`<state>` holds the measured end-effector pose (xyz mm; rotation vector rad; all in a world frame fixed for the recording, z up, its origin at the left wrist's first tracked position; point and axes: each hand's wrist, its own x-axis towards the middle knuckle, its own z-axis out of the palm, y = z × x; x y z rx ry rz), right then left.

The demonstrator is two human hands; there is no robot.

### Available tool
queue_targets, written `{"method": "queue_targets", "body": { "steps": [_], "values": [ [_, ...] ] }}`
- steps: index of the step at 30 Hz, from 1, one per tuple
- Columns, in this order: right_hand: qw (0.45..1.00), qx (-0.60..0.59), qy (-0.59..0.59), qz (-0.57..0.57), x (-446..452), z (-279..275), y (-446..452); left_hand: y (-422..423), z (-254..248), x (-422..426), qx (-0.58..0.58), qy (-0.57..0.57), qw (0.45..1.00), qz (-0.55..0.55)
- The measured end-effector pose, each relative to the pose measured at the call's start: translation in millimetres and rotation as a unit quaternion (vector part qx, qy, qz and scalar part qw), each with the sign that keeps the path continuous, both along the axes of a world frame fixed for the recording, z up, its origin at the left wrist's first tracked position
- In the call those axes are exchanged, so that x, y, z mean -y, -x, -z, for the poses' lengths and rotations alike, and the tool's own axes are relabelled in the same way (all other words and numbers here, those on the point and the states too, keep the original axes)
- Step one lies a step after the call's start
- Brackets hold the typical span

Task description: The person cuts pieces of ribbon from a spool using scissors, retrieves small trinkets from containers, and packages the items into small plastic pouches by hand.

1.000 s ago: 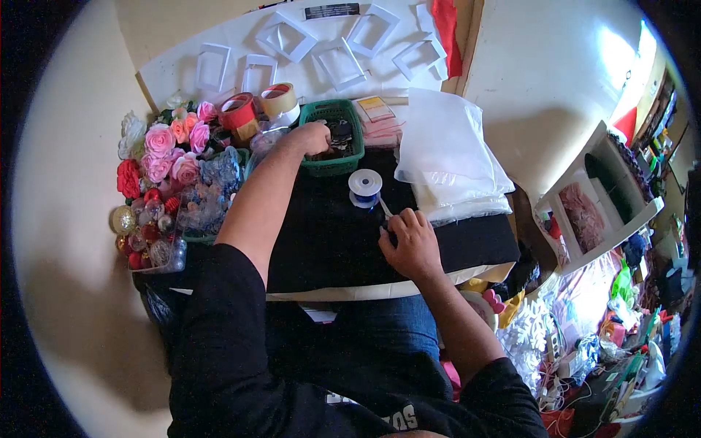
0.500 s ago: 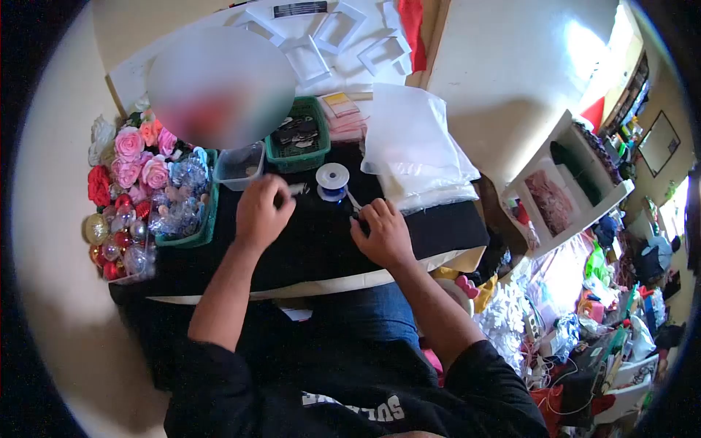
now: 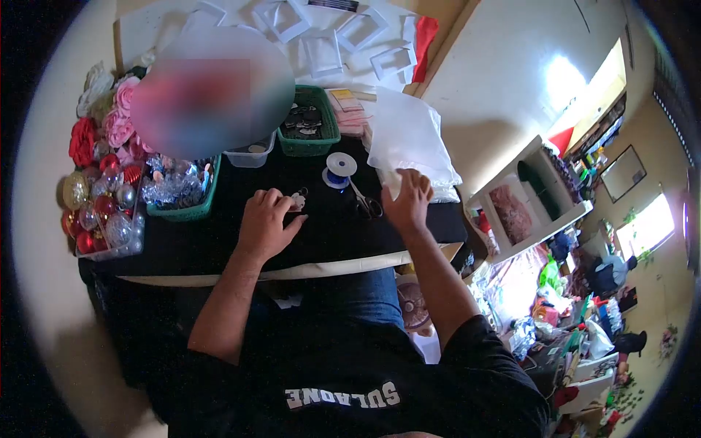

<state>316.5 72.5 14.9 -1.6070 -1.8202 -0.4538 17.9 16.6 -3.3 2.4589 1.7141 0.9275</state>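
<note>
My left hand [image 3: 266,228] rests low over the black tabletop with thumb and fingers apart. Its fingertips are beside a small white charm with a metal ring [image 3: 299,200], which lies on the cloth; whether they touch is hard to see. My right hand [image 3: 409,198] is at the front edge of a stack of clear plastic bags [image 3: 412,135], its fingers bent around a bag's corner. Between the hands are a white spool wound with blue [image 3: 340,169] and a pair of scissors [image 3: 365,201] with dark handles, lying next to it.
Behind the spool stand a green basket of dark flat pieces [image 3: 305,128] and a clear plastic tub [image 3: 250,155]. To the left are a green basket of silvery wrapped items [image 3: 182,208], a box of ornaments [image 3: 109,212] and roses. White frames [image 3: 321,55] lie at the back.
My right hand has left the scissors and moved right to the plastic bags. My left hand has lowered and its fingers have spread beside the charm. The view has shifted.
</note>
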Motion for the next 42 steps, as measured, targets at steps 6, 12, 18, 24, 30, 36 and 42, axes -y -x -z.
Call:
{"method": "queue_targets", "body": {
  "steps": [6,12,18,24,30,36,42],
  "values": [
    [0.990,0.070,0.095,0.072,-28,3,-35,5,4,1,0.023,-0.008,0.999,0.023],
    [0.997,0.048,0.041,0.043,-9,5,-33,6,1,2,0.022,0.009,0.999,0.022],
    [0.999,0.022,0.034,0.026,-1,-2,-30,5,-2,4,0.007,0.021,1.000,0.007],
    [1.000,-0.021,0.015,-0.013,-20,-8,-39,3,-3,3,0.007,0.030,1.000,0.003],
    [0.995,-0.051,-0.014,-0.088,-18,-1,-43,6,-1,2,0.013,0.013,1.000,0.010],
    [0.931,-0.352,-0.018,-0.094,17,-9,-24,5,4,0,0.035,-0.001,0.999,0.009],
    [0.878,-0.396,0.095,-0.251,50,-25,21,1,-17,13,0.209,-0.048,0.974,0.069]
  ]
}}
